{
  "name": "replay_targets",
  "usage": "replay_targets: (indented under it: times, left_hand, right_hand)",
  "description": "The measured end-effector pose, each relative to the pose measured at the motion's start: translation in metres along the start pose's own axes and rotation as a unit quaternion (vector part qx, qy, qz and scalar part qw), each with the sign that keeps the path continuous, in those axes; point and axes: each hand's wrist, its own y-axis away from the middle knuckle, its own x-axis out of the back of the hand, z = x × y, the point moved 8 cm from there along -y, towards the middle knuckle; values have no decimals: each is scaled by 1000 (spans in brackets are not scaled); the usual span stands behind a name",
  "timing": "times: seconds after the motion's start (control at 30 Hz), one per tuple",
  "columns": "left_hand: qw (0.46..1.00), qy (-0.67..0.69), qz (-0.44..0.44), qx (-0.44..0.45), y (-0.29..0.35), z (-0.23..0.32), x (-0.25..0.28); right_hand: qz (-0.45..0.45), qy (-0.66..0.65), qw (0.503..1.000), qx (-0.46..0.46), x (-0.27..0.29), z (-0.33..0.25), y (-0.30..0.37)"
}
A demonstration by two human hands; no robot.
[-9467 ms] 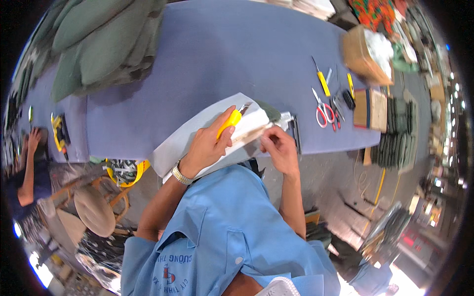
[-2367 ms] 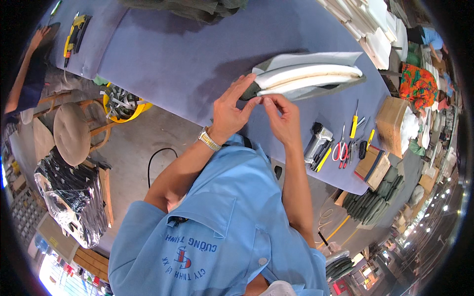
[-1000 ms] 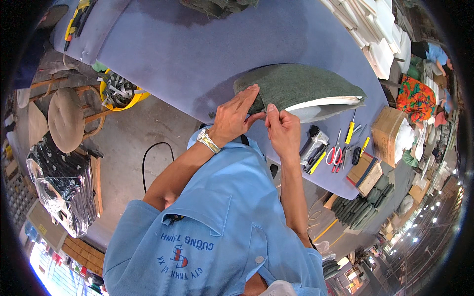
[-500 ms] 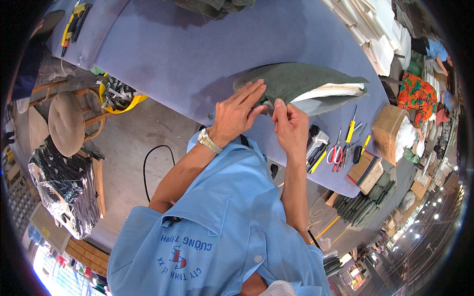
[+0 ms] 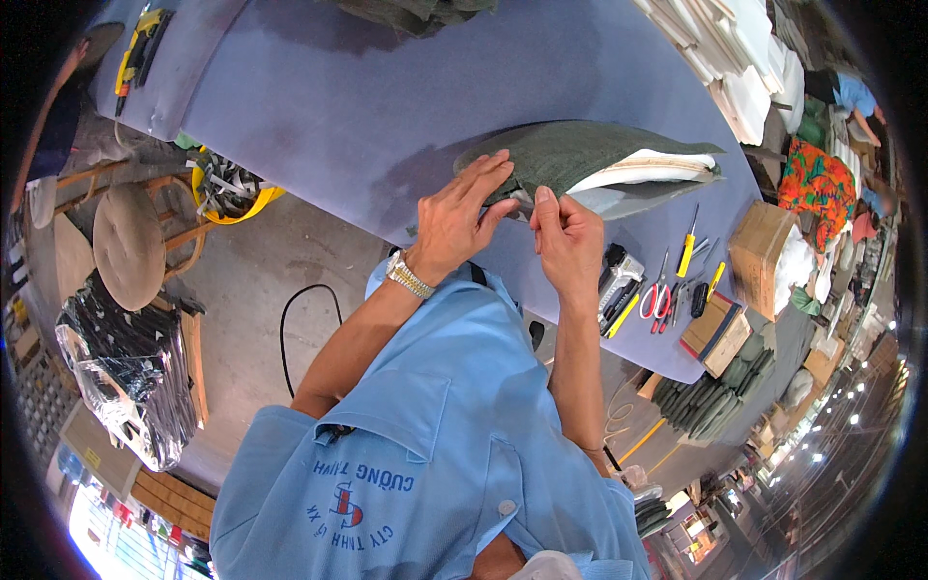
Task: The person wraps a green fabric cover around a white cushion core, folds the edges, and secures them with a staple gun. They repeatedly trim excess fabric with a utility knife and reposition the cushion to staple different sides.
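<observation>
A dark green fabric cover (image 5: pixel 570 155) lies on the blue-purple table (image 5: pixel 367 106), pulled over a white foam pad (image 5: pixel 643 166) that shows at its right end. My left hand (image 5: pixel 459 217), with a metal wristwatch, lies flat on the cover's near left end, fingers spread. My right hand (image 5: pixel 565 237) pinches the cover's near edge between thumb and fingers, close beside the left hand.
A black stapler (image 5: pixel 619 280), red-handled scissors (image 5: pixel 659 295), yellow-handled tools (image 5: pixel 686 253) and a cardboard box (image 5: pixel 759 253) lie at the table's right. White foam sheets (image 5: pixel 720 43) are stacked far right. A round stool (image 5: pixel 128 242) stands on the floor at left.
The yellow-handled tool left my left hand. The pad was turned and the green cover drawn over it. In the last second both hands shifted slightly along its near edge.
</observation>
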Motion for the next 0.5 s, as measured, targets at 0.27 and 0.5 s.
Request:
replay_targets:
  times: [0.27, 0.5]
  left_hand:
    - [1000, -5, -5, 8, -7, -4, 1]
    - [996, 59, -4, 74, -7, -34, 7]
  right_hand:
    - [18, 11, 1000, 20, -9, 17, -3]
    - [-50, -102, 989, 98, -44, 42, -32]
